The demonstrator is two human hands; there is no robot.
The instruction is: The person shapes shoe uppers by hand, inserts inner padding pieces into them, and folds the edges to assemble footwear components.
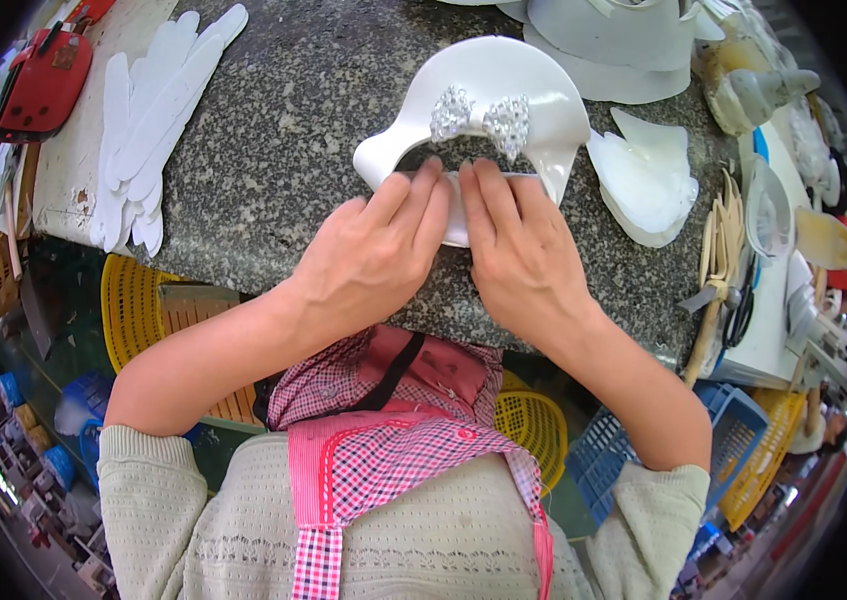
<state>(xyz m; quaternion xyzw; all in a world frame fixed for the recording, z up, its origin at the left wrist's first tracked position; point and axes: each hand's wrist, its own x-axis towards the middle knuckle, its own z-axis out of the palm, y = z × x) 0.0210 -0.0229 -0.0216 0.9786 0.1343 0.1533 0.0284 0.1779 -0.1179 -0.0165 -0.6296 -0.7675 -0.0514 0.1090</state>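
Observation:
A glossy white shoe upper (543,85) lies on the speckled stone worktop (283,120), curved round an opening. A bow of clear rhinestones (488,118) sits on its inner edge. My left hand (375,235) and my right hand (518,245) meet at the near side of the upper. Their fingertips press on its near white band (456,215) from both sides, fingers close together. Both thumbs are hidden beneath the hands. To the right of the upper rests a small stack of curved white pieces (648,180).
Long white insole-shaped pieces (158,120) fan out at the left. More white uppers (608,45) are stacked at the back. A brush with a wooden handle (718,245) and black scissors (739,318) lie at the right edge. Below stand a yellow basket (126,315) and a blue crate (598,465).

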